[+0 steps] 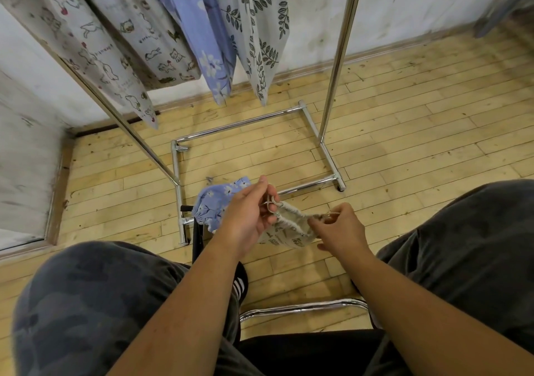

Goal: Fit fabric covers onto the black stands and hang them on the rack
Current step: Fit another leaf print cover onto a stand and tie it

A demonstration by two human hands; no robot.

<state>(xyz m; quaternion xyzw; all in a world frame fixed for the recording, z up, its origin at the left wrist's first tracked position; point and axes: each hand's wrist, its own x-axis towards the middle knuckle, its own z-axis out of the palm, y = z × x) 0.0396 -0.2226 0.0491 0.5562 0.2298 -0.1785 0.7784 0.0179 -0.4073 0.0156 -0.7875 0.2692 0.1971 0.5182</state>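
The beige cover (pixel 289 231) hung between both hands, its gathered mouth running left to right. The left hand (pixel 248 216) and right hand (pixel 338 228) each had fingers pinched on a drawstring end; the blue cover (pixel 213 205) lay just beyond the left fingers.

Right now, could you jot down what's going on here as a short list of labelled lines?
setting: wooden floor, metal rack
on rack: four hanging covers; animal-print, animal-print, blue floral, leaf-print
left hand: pinching the cord at one end of a cream printed cover
right hand: pinching the cord at the other end
waiting: blue floral cover behind the left hand, on a partly hidden black stand
person: seated, knees apart
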